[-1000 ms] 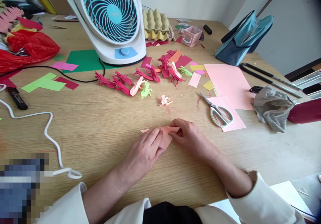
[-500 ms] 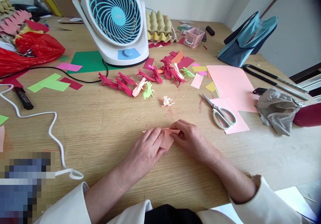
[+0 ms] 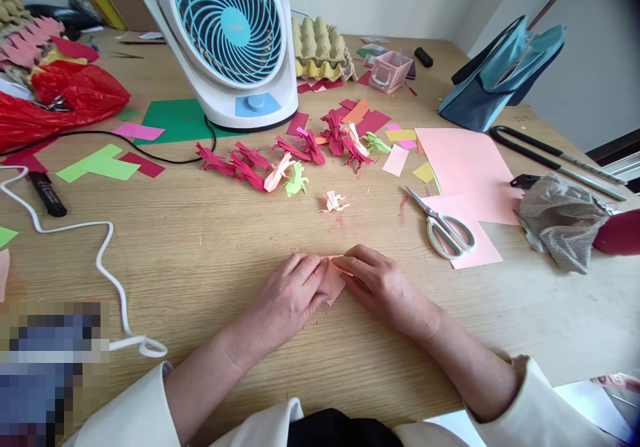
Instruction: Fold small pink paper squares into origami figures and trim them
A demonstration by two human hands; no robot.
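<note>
A small folded piece of pink paper (image 3: 334,283) lies on the table between my hands, its lower point showing. My left hand (image 3: 290,288) covers its left side, fingers on top and thumb at the lower edge. From the other side, my right hand (image 3: 383,283) presses its closed fingertips on the paper's upper right edge; the right corner is hidden beneath them. Just beyond sits a small pale pink folded paper figure (image 3: 333,201). Further back are several dark red paper figures (image 3: 249,172) and a green one (image 3: 297,180).
White-handled scissors (image 3: 447,230) rest on a pink sheet (image 3: 483,250) at the right. A fan (image 3: 235,40) stands at the back, near egg trays (image 3: 320,43). A white cord (image 3: 107,260) runs down the left, past a black marker (image 3: 47,195). A blue bag (image 3: 473,103) stands back right.
My right fingers have gone from pinching the paper's right corner to lying over that edge. The corners that stuck out at both sides are now out of sight. My left hand is nearly still.
</note>
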